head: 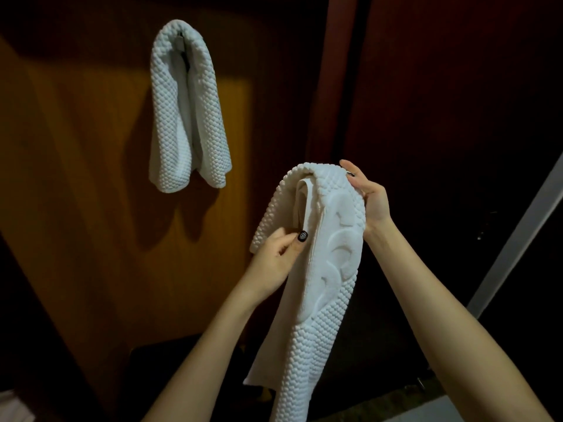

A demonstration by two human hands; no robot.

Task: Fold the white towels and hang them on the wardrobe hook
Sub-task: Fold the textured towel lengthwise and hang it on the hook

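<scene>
My only view is the wide-angle head camera, facing the wardrobe door [76,184] close up, left hand [274,257] and right hand [374,202] nearest.

The hanging towel [187,108] covers the upper middle of the wardrobe door [76,153]. It drapes in two lobes with a dark slot between them at the top, and whatever carries it is hidden under the fold. Bare door panel lies open to its left, below it, and in a narrow band to its right, up to the edge of the dark red panel [457,86]. The folded towel [329,269], held between the left hand [274,257] and the right hand [370,196], hangs lower right, apart from the hanging one, with open air between them. A pale slanted strip [518,233] crosses the far right.
</scene>
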